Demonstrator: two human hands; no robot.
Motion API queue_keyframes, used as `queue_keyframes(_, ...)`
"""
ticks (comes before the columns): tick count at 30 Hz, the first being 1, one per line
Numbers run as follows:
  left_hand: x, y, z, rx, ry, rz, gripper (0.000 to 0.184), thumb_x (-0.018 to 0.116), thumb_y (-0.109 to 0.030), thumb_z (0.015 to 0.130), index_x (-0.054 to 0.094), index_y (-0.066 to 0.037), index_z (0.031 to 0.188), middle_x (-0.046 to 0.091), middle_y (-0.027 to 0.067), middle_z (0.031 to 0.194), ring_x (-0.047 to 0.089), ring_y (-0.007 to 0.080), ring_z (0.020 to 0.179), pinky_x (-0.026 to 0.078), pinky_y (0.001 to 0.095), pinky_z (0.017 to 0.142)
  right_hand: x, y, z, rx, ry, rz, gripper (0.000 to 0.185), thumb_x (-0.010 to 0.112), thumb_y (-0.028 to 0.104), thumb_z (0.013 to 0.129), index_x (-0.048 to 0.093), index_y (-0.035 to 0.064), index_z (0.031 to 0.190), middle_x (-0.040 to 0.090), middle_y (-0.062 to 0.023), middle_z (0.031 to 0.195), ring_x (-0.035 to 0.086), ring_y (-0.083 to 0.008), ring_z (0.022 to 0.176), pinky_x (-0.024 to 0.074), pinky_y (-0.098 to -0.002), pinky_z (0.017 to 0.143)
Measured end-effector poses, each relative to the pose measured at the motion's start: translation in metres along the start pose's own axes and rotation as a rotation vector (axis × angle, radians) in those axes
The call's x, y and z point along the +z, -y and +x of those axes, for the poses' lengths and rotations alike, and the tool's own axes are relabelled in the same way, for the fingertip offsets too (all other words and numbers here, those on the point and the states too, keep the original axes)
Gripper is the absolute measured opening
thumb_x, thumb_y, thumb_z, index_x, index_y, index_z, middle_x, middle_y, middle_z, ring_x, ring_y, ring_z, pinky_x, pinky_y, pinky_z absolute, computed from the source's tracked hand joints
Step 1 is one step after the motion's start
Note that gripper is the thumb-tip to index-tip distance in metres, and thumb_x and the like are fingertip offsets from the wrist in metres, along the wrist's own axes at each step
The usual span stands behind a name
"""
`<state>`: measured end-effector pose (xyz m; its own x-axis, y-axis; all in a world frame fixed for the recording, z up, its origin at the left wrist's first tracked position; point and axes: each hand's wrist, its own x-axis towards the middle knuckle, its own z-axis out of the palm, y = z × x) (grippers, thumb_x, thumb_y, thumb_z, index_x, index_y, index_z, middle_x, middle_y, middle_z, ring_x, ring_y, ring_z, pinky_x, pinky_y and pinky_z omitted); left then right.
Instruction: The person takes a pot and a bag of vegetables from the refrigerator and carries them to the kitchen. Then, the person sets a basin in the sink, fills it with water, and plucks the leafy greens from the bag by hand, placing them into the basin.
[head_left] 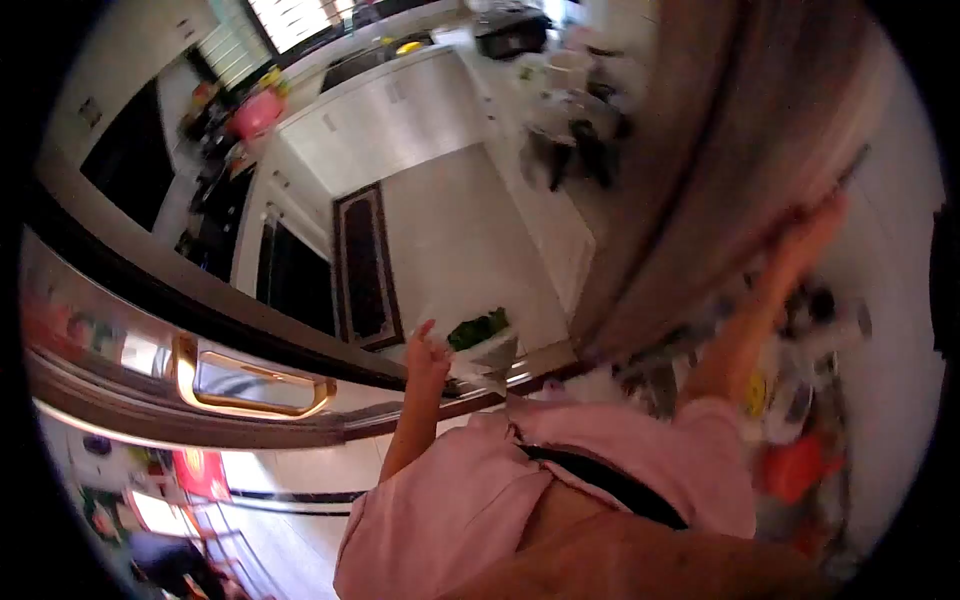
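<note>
In front of my waist, my left hand [428, 355] is at the left side of a white container [488, 358]. It seems to grip the container's rim, with one finger pointing up. Dark green leafy vegetables [478, 328] stick out of the top. My right arm reaches out to the right, and my right hand [812, 238] is at the edge of a large brown door-like panel [690, 170]. Blur smears the fingers there, so their grip is unclear.
Ahead lies a kitchen with white cabinets [390, 115], a dark floor mat [365, 265] and a pink container [258, 113] on the counter. A sliding door with a gold-framed handle [255, 385] stands to the left. Several blurred goods, including a red bag [795, 465], are low on the right.
</note>
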<state>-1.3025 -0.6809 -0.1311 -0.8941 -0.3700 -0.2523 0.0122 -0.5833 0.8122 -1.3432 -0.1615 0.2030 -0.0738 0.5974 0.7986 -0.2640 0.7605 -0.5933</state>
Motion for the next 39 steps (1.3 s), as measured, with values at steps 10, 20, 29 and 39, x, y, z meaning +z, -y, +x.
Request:
queue_keyframes(10,0.078,-0.023,0.170,-0.244,-0.088,-0.387,0.015,0.046,-0.025,0.090,0.055,-0.014,0.094,0.046,0.0006,0.064,0.035,0.0134,0.043,0.029,0.0258,0.036,0.143,0.123,-0.204,-0.144,1.147,0.787,0.015,0.049,0.009,0.086,0.056,-0.0013,0.094,0.060,-0.0162,0.102,0.059,-0.0282,0.092,0.0467,-0.0384,0.084)
queue_keyframes(20,0.106,-0.117,0.314,-0.396,-0.168,-0.341,0.036,0.038,-0.046,0.093,0.048,-0.026,0.122,0.022,-0.0042,0.050,0.020,0.0084,0.040,0.016,0.0241,0.037,0.470,0.145,-0.331,0.811,1.537,0.908,0.015,0.051,0.009,0.089,0.060,-0.0023,0.093,0.064,-0.0084,0.084,0.060,-0.0119,0.073,0.0491,-0.0241,0.066)
queue_keyframes(29,0.114,-0.210,0.455,-0.095,-0.018,-0.256,0.044,0.037,-0.047,0.093,0.042,-0.025,0.131,0.036,-0.0032,0.057,0.027,0.0067,0.044,0.021,0.0205,0.040,0.643,0.169,-0.469,-0.595,2.294,0.359,0.029,0.060,0.023,0.081,0.062,0.0014,0.100,0.065,-0.0159,0.091,0.063,-0.0280,0.083,0.0490,-0.0361,0.075)
queue_keyframes(39,0.069,-0.265,0.638,-0.011,-0.451,-0.290,0.042,0.034,-0.048,0.094,0.046,-0.022,0.126,0.023,-0.0038,0.050,0.020,0.0078,0.039,0.017,0.0221,0.036,0.886,0.150,-0.514,0.751,2.304,0.907,0.020,0.056,0.016,0.087,0.062,0.0011,0.098,0.065,-0.0077,0.090,0.062,-0.0146,0.080,0.0492,-0.0258,0.069)
